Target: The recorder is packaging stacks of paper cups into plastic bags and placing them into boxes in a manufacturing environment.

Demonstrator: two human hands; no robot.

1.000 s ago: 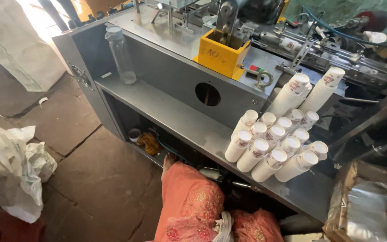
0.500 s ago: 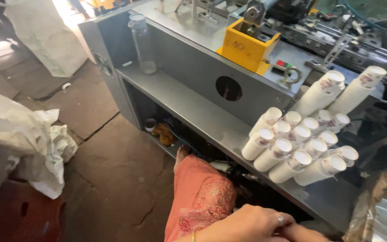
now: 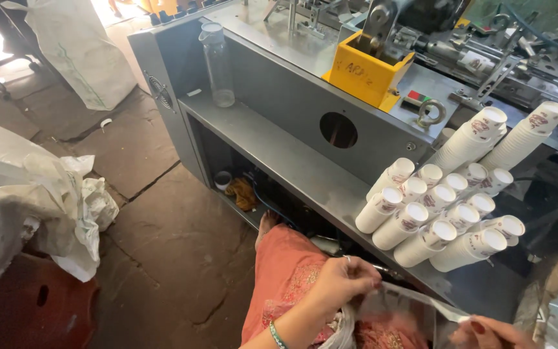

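From the head view, the left hand [image 3: 347, 281] is clenched in a grip on one edge of a clear plastic bag [image 3: 398, 313], pinching the film near the bag's upper corner. The right hand [image 3: 489, 333], only partly in frame at the bottom edge, grasps the opposite edge, so the bag is stretched between the two hands, low over the lap in orange cloth [image 3: 285, 278]. The stacks of paper cups [image 3: 440, 216] lie on their sides on the grey metal worktop [image 3: 292, 152], just above and beyond the bag, their long axes running up and to the right with the open white mouths toward the upper right. They lie ahead of both hands; the right hand seems slightly the nearer, though both are close. Further along the worktop stands a clear empty bottle [image 3: 217, 64], well apart to the left, and a yellow box [image 3: 369, 68] sits on the machine behind. White sacks [image 3: 53, 194] lie on the stone floor to the left.
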